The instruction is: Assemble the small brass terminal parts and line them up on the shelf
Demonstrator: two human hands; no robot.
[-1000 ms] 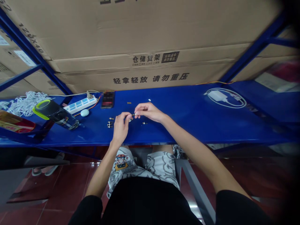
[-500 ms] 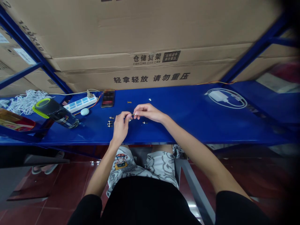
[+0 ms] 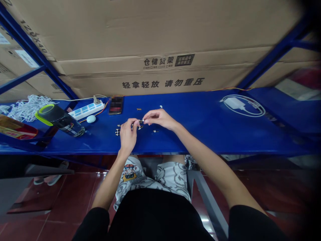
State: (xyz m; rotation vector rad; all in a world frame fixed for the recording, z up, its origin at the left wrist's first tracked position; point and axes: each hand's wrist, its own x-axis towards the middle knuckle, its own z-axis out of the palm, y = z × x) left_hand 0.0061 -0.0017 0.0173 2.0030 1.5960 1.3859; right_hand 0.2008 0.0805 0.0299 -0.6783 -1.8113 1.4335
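My left hand (image 3: 127, 134) and my right hand (image 3: 158, 118) meet over the blue shelf (image 3: 190, 130), fingertips pinched together on a tiny metal part (image 3: 140, 121) held between them. Several small metal parts (image 3: 117, 131) lie on the shelf just left of my left hand. One more small part (image 3: 155, 131) lies below my right hand, and another (image 3: 138, 109) lies behind it with a white speck (image 3: 160, 106) further back.
A phone (image 3: 115, 104), a white power strip (image 3: 86, 110), a pale round object (image 3: 90, 118) and a bottle with a green lid (image 3: 59, 120) lie at the left. A white charger with coiled cable (image 3: 242, 105) lies at the right. Cardboard boxes (image 3: 160, 47) fill the back.
Both hands have shifted slightly up and away, still pinched on the small part; my left hand has risen a little towards my right.
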